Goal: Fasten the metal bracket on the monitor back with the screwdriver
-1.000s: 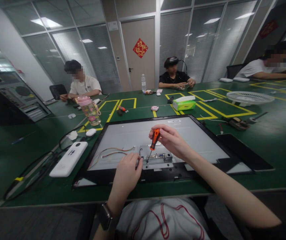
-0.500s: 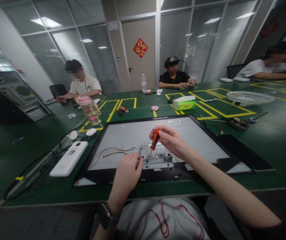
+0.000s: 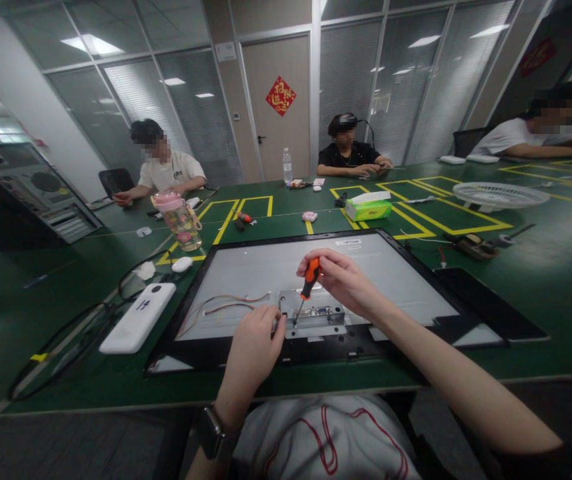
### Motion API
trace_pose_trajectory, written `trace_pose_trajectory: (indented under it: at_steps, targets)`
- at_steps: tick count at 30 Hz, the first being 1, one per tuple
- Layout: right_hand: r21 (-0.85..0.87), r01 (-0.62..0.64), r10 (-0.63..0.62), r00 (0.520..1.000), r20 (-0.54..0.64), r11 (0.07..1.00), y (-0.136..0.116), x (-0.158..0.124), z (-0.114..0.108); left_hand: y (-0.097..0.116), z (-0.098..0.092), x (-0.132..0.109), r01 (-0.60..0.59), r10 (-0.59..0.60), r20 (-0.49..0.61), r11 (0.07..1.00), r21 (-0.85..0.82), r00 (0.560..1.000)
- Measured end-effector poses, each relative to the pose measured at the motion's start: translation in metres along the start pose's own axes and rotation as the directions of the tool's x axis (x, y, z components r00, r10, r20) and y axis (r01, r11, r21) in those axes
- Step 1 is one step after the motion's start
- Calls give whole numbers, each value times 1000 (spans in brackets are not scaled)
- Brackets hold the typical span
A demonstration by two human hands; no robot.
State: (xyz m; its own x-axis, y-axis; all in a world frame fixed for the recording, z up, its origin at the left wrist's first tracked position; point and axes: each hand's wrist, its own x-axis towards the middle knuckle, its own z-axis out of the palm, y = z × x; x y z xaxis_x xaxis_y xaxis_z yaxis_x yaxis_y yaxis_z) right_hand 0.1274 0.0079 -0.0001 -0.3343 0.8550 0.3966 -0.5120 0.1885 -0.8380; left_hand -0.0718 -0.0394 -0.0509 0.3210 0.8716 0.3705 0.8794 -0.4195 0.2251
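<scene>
My right hand (image 3: pixel 340 279) is closed around the orange and black handle of a screwdriver (image 3: pixel 309 287). The tool tilts down to the left, its tip at the lower left of a metal bracket (image 3: pixel 323 321) with a row of ports. My left hand (image 3: pixel 256 337) lies by the bracket's left end, its curled fingers against the edge and the fingertips partly hidden. Under both hands is a black-framed flat display panel (image 3: pixel 391 283), grey back upward. Thin wires (image 3: pixel 226 300) lie on it beyond my left hand.
Left of the panel are a white power bank (image 3: pixel 139 319), black cables (image 3: pixel 66 353) and a pink-lided bottle (image 3: pixel 179 220). Behind it is a green tissue pack (image 3: pixel 369 208); at right, a black slab (image 3: pixel 491 303) and a white fan grille (image 3: pixel 500 196). Three people sit around the green table.
The screwdriver handle has turned slightly in my right hand, and the fingers have shifted a little with it. My left hand and the panel stay where they were.
</scene>
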Motion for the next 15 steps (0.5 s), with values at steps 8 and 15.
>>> trace_pose_trajectory:
  at_steps: [8, 15]
  targets:
    - [-34, 45, -45, 999, 13, 998, 5, 0, -5, 1, 0, -1, 10, -10, 1, 1000, 10, 1000]
    - [27, 3, -4, 999, 38, 1000, 1, -1, 0, 0, 2, 1, 14, -14, 6, 1000, 12, 1000]
